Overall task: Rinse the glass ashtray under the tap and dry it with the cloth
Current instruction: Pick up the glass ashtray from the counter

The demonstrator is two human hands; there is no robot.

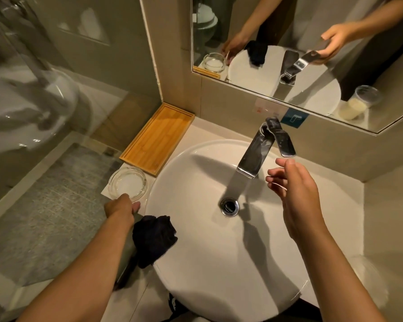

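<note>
Glass ashtray [127,183] sits on the worktop [335,182], left of the white basin [196,263], just in front of a bamboo tray [157,138] pushed into the corner. Looks to be on a white paper mat. Left hand [122,206] is at the ashtray's near rim, fingers curled down w/ fingertips touching the glass edge; can't tell if the grip has actually closed on it or is only resting there. Ashtray is flat on the worktop, not lifted.

Dark cloth [154,238] is bunched up on the basin's left rim, right beside the left forearm, part hanging over the outer edge.

Right hand [296,194] hovers over the basin, grip released, fingers spread loose, holding nothing. It's just below the tap lever [280,138], not touching it. Lever is swung off to the right of the chrome spout [254,156]. Water appears to run from the spout toward the drain [229,206].

Mirror [300,54] above the basin reflects both hands, the ashtray & the cloth.
</note>
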